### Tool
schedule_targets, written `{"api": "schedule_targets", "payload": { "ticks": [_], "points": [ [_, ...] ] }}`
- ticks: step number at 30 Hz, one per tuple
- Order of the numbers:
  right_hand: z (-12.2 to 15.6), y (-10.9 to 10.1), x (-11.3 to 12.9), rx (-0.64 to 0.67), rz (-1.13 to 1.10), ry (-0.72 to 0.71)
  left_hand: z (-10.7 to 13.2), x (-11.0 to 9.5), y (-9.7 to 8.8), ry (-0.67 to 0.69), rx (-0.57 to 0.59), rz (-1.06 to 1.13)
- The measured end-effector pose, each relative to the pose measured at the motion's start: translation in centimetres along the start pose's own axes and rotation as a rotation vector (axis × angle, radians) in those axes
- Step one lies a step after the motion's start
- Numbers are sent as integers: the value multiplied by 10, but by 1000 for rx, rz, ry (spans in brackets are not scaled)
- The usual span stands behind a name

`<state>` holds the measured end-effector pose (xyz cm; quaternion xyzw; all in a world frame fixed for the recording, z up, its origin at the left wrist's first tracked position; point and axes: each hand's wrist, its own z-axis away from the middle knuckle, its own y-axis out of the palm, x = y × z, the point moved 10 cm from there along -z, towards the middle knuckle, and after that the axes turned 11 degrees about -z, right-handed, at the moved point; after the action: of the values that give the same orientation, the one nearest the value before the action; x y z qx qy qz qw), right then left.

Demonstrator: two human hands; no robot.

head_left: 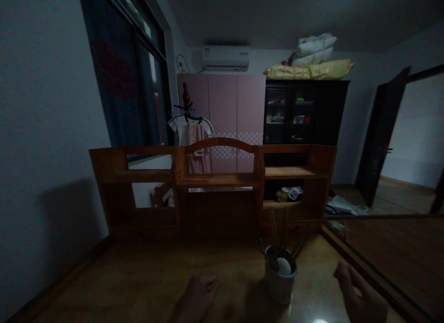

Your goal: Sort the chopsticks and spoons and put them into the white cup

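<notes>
My left hand (197, 293) is closed in a loose fist over the wooden desk top (138, 267), low in the middle of the view. Nothing shows in its fingers. To the right, beyond the utensil holder, my right hand (360, 295) has its fingers curled in, and no object is visible there. Between the two hands stands a grey cylindrical utensil holder (280, 286), apart from both. Several chopsticks (274, 228) lean upright in it, with a pale rounded spoon bowl (284, 266) at its rim. The dim light hides the rest of its contents.
A wooden desk shelf (218, 179) runs along the desk's back edge. A wall (45, 175) borders the left side. Beyond are a pink wardrobe (224, 101), a dark cabinet (326, 114), hanging clothes (196, 138) and an open door (383, 133).
</notes>
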<state>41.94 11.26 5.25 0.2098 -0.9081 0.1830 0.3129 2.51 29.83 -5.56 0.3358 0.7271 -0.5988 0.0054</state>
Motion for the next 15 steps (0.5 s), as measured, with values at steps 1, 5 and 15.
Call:
{"api": "schedule_targets", "payload": {
  "ticks": [1, 5, 15],
  "points": [
    [3, 5, -1, 6, 16, 2, 0, 5, 3, -31, 20, -10],
    [9, 22, 5, 77, 19, -11, -2, 15, 5, -89, 35, -24],
    [28, 52, -50, 280, 90, 45, -6, 9, -2, -61, -13, -56]
  ]
}}
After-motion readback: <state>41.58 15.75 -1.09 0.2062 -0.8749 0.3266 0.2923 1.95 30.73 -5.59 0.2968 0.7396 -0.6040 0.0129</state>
